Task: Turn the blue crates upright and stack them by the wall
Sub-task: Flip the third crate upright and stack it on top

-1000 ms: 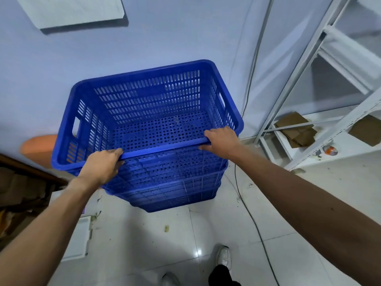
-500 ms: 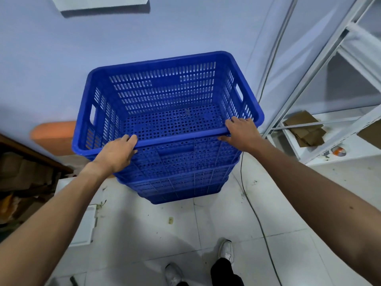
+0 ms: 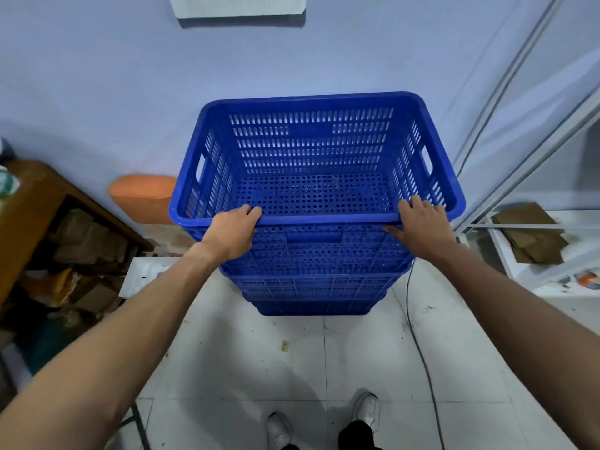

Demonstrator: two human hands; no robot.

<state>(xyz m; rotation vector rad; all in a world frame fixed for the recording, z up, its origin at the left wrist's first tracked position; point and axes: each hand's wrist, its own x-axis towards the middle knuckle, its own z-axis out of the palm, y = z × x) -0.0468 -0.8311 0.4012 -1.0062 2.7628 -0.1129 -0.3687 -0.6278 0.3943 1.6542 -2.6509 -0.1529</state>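
While the left hand (image 3: 232, 230) and right hand (image 3: 422, 225) each grasp its near rim, the top crate (image 3: 311, 193) sits upright on the stack (image 3: 311, 287) by the wall (image 3: 97, 92); it looks stiff and light, best held by the rim.

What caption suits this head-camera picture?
Left hand and right hand grip the upright top crate of a stack by the wall.

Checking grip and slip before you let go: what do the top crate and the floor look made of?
The top crate looks like moulded blue plastic, semi-gloss: slotted walls, perforated base. The floor is probably glazed tile: glossy, with grout lines and reflections.
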